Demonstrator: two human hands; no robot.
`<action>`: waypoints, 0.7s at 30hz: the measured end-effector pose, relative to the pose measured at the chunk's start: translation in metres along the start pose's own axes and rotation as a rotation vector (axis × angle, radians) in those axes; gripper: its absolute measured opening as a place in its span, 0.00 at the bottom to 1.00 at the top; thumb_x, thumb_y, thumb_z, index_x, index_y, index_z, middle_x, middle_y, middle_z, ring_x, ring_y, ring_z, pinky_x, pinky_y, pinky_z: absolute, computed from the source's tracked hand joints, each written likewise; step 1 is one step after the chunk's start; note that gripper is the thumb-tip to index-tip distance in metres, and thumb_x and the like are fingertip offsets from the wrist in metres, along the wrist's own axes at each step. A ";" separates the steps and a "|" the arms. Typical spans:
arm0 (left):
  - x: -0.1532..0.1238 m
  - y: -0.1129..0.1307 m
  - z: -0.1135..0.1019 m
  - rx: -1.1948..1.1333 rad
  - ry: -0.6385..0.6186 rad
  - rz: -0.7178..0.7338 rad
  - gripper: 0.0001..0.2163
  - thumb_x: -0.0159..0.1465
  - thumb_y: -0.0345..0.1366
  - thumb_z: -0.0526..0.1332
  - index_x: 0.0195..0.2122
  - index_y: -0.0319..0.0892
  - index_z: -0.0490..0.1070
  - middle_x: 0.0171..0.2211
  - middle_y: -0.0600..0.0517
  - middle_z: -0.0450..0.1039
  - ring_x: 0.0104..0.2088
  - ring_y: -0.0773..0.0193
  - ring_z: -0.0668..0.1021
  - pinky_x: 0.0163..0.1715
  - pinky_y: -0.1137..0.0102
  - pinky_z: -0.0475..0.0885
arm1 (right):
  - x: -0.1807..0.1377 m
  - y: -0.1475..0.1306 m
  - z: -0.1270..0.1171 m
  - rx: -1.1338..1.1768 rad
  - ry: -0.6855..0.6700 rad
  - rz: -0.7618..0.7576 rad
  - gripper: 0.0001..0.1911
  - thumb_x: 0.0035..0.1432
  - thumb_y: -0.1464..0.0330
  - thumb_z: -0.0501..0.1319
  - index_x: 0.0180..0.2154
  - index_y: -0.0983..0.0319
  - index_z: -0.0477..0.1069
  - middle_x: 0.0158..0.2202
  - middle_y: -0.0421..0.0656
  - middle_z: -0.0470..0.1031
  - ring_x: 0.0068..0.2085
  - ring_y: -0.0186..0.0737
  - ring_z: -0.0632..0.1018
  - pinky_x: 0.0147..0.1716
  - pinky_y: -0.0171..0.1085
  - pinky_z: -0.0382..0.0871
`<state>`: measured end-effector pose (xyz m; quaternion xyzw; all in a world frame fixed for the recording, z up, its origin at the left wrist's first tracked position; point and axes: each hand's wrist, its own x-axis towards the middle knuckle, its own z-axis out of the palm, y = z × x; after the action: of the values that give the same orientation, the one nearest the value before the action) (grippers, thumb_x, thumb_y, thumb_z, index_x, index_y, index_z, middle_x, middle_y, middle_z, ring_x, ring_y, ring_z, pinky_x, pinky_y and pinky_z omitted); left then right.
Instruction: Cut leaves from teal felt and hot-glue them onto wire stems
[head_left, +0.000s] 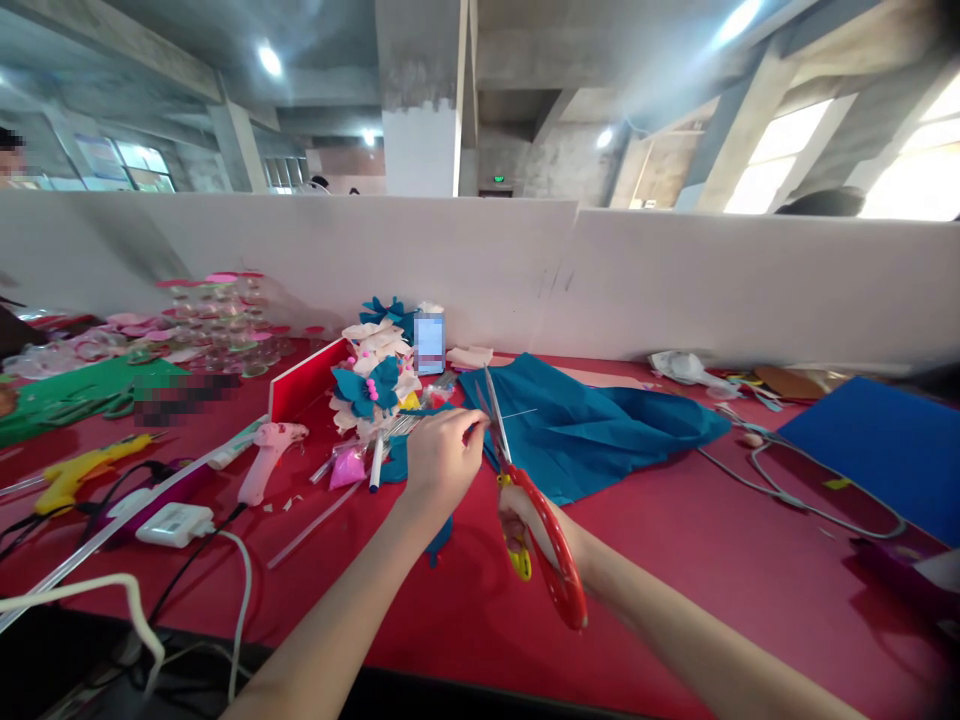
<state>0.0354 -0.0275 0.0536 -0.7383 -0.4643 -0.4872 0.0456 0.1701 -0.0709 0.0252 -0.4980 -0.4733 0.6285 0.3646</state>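
Scissors with steel blades and red-yellow handles are grasped by the right hand, near the left end of the dark teal cloth. The left hand seems to pinch a thin white wire; better keep its fingers apart from the parted blades.

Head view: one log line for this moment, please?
Right grip: holds red-and-yellow scissors, blades slightly parted | left grip: pinched beside blades | white strand: seen against teal cloth | cloth: on red table
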 end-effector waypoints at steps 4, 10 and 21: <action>0.002 -0.002 0.005 -0.017 0.001 0.002 0.06 0.60 0.28 0.60 0.32 0.43 0.76 0.31 0.52 0.79 0.32 0.61 0.79 0.34 0.70 0.69 | 0.001 -0.004 -0.002 -0.031 0.007 -0.019 0.09 0.41 0.68 0.53 0.18 0.59 0.51 0.14 0.32 0.50 0.18 0.28 0.54 0.19 0.32 0.50; 0.004 -0.005 0.010 -0.022 0.006 -0.016 0.06 0.61 0.29 0.60 0.33 0.43 0.76 0.31 0.51 0.79 0.32 0.61 0.79 0.33 0.70 0.69 | 0.003 -0.009 -0.004 -0.077 0.017 -0.028 0.10 0.42 0.68 0.53 0.17 0.59 0.51 0.13 0.33 0.51 0.18 0.29 0.54 0.19 0.33 0.50; -0.001 -0.019 -0.005 0.004 0.031 -0.041 0.07 0.61 0.28 0.58 0.33 0.42 0.76 0.32 0.50 0.79 0.32 0.61 0.79 0.32 0.72 0.69 | 0.013 -0.011 0.014 -0.061 -0.002 -0.029 0.09 0.42 0.69 0.55 0.19 0.59 0.52 0.14 0.32 0.52 0.17 0.29 0.55 0.17 0.31 0.48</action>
<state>0.0177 -0.0203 0.0481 -0.7209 -0.4796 -0.4984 0.0443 0.1529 -0.0595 0.0325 -0.5014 -0.4996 0.6091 0.3579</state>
